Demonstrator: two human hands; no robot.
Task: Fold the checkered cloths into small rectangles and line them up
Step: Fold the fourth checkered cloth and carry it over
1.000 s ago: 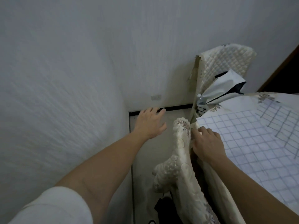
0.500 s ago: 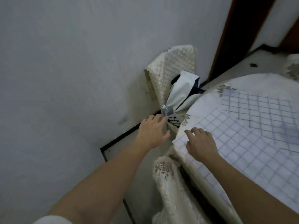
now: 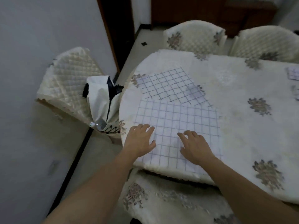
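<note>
Movement brought the left hand (image 3: 140, 141) onto the unfolded checkered cloth (image 3: 178, 117) beside the right hand (image 3: 195, 148), both spread, gripping nothing.

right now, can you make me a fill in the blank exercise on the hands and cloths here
1. The near checkered cloth has ____ hands resting on it, the left hand and the right hand.
2. The far checkered cloth has ____ grid lines than the near one.
3. The white and black bag sits on a ____ beside the table.

Missing words: two; darker; chair
</note>
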